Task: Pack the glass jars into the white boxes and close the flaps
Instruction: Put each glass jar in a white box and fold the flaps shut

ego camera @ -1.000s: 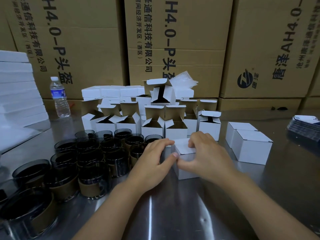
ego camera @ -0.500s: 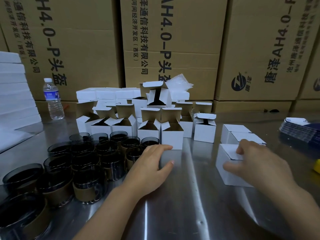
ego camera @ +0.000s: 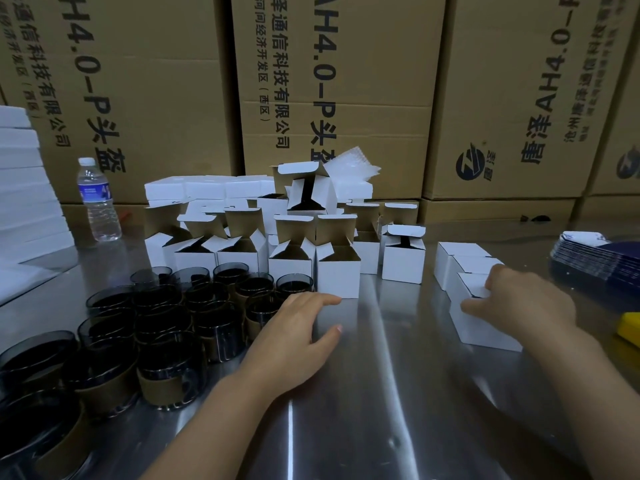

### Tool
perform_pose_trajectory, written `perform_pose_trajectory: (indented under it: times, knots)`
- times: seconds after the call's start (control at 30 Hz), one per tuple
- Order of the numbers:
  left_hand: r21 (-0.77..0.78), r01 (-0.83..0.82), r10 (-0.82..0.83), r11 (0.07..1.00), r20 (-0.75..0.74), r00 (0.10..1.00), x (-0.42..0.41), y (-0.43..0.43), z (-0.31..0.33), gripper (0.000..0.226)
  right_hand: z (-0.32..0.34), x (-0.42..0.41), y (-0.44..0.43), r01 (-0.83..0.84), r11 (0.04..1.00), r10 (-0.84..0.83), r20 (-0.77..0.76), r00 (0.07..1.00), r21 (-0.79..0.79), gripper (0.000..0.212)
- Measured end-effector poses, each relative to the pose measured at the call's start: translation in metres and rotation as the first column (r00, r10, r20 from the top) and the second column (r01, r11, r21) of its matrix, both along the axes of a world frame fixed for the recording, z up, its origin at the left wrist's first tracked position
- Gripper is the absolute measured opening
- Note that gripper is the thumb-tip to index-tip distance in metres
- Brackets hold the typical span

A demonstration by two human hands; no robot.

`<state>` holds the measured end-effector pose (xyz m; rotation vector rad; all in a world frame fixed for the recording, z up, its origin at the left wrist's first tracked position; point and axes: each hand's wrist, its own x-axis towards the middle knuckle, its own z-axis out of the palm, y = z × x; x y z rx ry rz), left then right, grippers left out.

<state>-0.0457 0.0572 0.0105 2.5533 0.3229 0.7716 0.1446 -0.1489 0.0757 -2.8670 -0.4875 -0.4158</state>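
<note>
Several dark glass jars (ego camera: 162,327) with brown paper bands stand grouped at the left of the metal table (ego camera: 381,393). Behind them are several white boxes (ego camera: 337,271) with open flaps. My left hand (ego camera: 294,336) hovers with relaxed fingers beside the jars, just before the nearest open box, holding nothing. My right hand (ego camera: 519,306) grips a closed white box (ego camera: 485,329) from above at the right. That box stands in front of two other closed boxes (ego camera: 460,258).
Big brown cartons (ego camera: 329,98) wall off the back. A water bottle (ego camera: 98,202) stands at the back left beside stacked white sheets (ego camera: 24,188). A pile of dark cards (ego camera: 599,254) and a yellow object (ego camera: 630,327) lie at the right edge.
My right hand has carried the closed box from the table's middle to the right, up to the two closed boxes. My left hand let go of it and stayed near the jars.
</note>
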Motion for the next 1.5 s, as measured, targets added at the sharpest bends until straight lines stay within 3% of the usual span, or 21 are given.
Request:
perform_pose_trajectory:
  times: [0.4,0.53,0.6,0.7,0.8,0.93,1.07,1.27,1.37,1.5]
  knots:
    - [0.025,0.041,-0.04,0.999,-0.017,0.999,0.003,-0.002,-0.002,0.041,-0.012,0.041,0.031,-0.005,0.992,0.001,0.032,0.999,0.128,0.039]
    - [0.033,0.057,-0.057,0.998,-0.012,0.998,0.005,-0.002,-0.003,0.041,-0.014,0.043,0.034,0.044,0.998,-0.033,0.203,0.979,-0.054,0.052]
    - [0.035,0.062,-0.062,0.997,-0.014,0.998,0.006,-0.003,-0.003,0.041,-0.014,0.04,0.042,-0.101,0.993,0.076,0.337,0.938,0.058,0.049]
    - [0.045,0.068,-0.067,0.997,-0.023,0.997,0.006,-0.003,-0.004,0.041,-0.011,0.025,0.066,-0.434,0.851,0.351,0.292,0.889,0.296,0.038]
    - [0.053,0.065,-0.064,0.996,-0.022,0.998,0.006,-0.003,-0.004,0.041,-0.026,0.004,0.099,-0.569,0.772,0.542,0.174,0.822,0.285,0.047]
    - [0.07,0.082,-0.081,0.994,-0.018,0.997,0.006,-0.005,-0.002,0.037,-0.052,-0.015,0.132,-0.618,0.746,0.631,0.032,0.775,0.247,0.064]
    - [0.091,0.092,-0.092,0.992,-0.008,0.996,0.006,-0.005,-0.002,0.036,-0.059,-0.016,0.147,-0.59,0.757,0.627,-0.06,0.776,0.28,0.072]
    - [0.082,0.085,-0.085,0.993,-0.002,0.996,0.006,-0.003,-0.002,0.036,-0.059,-0.013,0.139,-0.547,0.77,0.583,-0.015,0.812,0.329,0.074]
    - [0.084,0.078,-0.079,0.993,0.015,0.997,0.006,-0.003,0.0,0.037,-0.059,-0.015,0.124,-0.54,0.75,0.573,0.032,0.819,0.383,0.066]
    - [0.11,0.056,-0.065,0.992,0.083,0.994,0.005,-0.002,0.002,0.037,-0.057,-0.018,0.106,-0.463,0.688,0.467,0.148,0.872,0.559,0.039]
